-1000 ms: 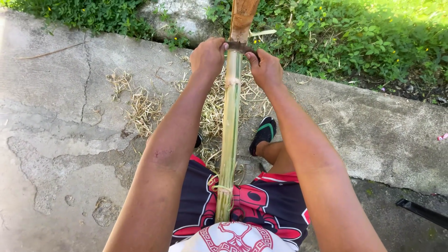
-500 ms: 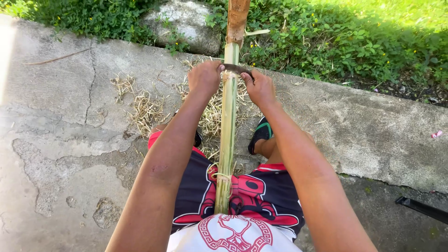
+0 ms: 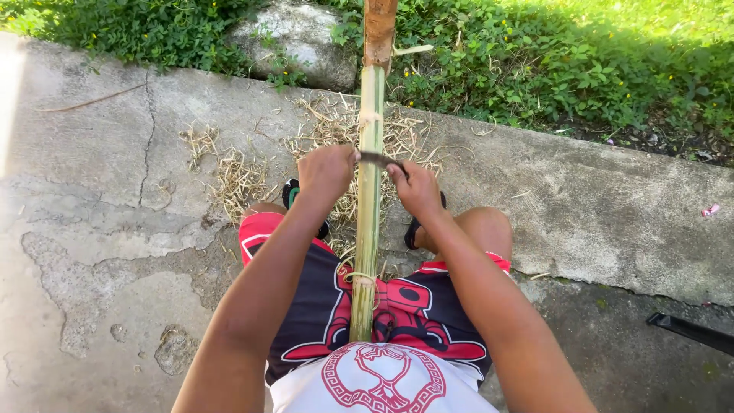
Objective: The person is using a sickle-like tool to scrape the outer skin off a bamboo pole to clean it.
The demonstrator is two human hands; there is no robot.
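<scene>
A long green bamboo pole [image 3: 368, 222] runs from my lap away toward the grass, its far end brown. A dark metal blade [image 3: 376, 159] lies across the pole about halfway up. My left hand [image 3: 327, 171] grips the blade's left end and my right hand [image 3: 417, 187] grips its right end, one on each side of the pole. Thin curled shavings hang off the pole near my lap. I sit with knees apart, in red and black shorts, sandals on both feet.
Dry pale shavings [image 3: 237, 172] lie scattered on the cracked concrete slab [image 3: 99, 229] around my feet. A grey rock [image 3: 294, 42] and green plants [image 3: 550, 69] border the far edge. A dark object [image 3: 692, 330] lies at the right edge.
Both hands have drawn the blade down the pole toward my body, from near the brown far end to about its middle. The view has tilted, showing more of my knees.
</scene>
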